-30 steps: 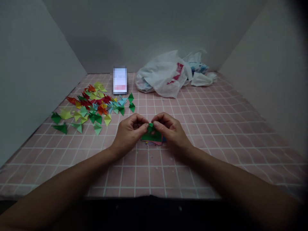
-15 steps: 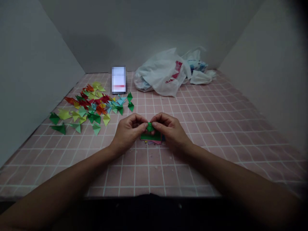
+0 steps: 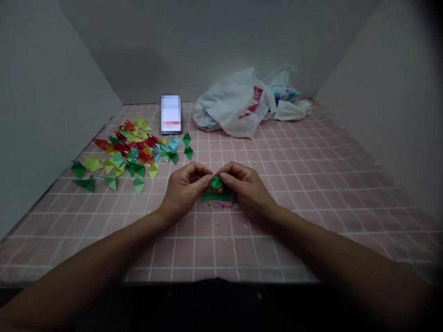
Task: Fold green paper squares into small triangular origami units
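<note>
Between my two hands is a small piece of folded green paper. My left hand pinches its left side with thumb and fingertips. On the other side my right hand has the same kind of pinch, its thumb along the paper's upper right edge. Below the folded paper lies a small stack of coloured paper, green on top with pink and other edges sticking out underneath. My fingers hide part of the stack and the back of the folded piece.
Many folded paper cranes in red, orange, yellow, green and blue spread over the table's left side. Behind them stands a phone with a lit, blurred screen. White plastic bags lie at the back. A pink checked cloth covers the table; walls enclose three sides.
The folded green paper has shifted slightly in my fingertips and shows more of its front face. Both hands keep nearly the same place and grip.
</note>
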`<state>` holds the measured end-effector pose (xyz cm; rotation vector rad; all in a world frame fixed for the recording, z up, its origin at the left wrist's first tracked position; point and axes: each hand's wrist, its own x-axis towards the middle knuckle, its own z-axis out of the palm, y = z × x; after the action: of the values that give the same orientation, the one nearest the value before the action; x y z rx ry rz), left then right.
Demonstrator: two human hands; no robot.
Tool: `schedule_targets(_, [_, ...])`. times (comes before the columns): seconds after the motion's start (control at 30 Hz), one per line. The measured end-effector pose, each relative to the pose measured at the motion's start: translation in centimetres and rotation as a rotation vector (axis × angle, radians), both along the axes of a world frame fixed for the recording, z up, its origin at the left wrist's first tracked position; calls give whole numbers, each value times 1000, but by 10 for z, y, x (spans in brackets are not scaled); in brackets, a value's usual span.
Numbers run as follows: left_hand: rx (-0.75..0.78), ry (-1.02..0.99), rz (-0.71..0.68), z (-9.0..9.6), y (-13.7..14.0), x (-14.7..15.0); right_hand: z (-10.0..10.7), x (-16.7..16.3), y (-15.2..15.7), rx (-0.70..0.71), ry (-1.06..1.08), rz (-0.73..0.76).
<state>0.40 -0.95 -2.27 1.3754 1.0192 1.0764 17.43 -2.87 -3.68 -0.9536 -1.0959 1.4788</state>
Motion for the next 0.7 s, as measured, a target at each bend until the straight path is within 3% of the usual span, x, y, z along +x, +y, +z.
schedule_targets(0.17, [21, 4, 3, -1, 0, 1, -1, 0, 1, -41, 71, 21])
schedule_targets(0.7, [34, 14, -23, -5, 2, 0, -3, -1, 3, -29, 25, -22])
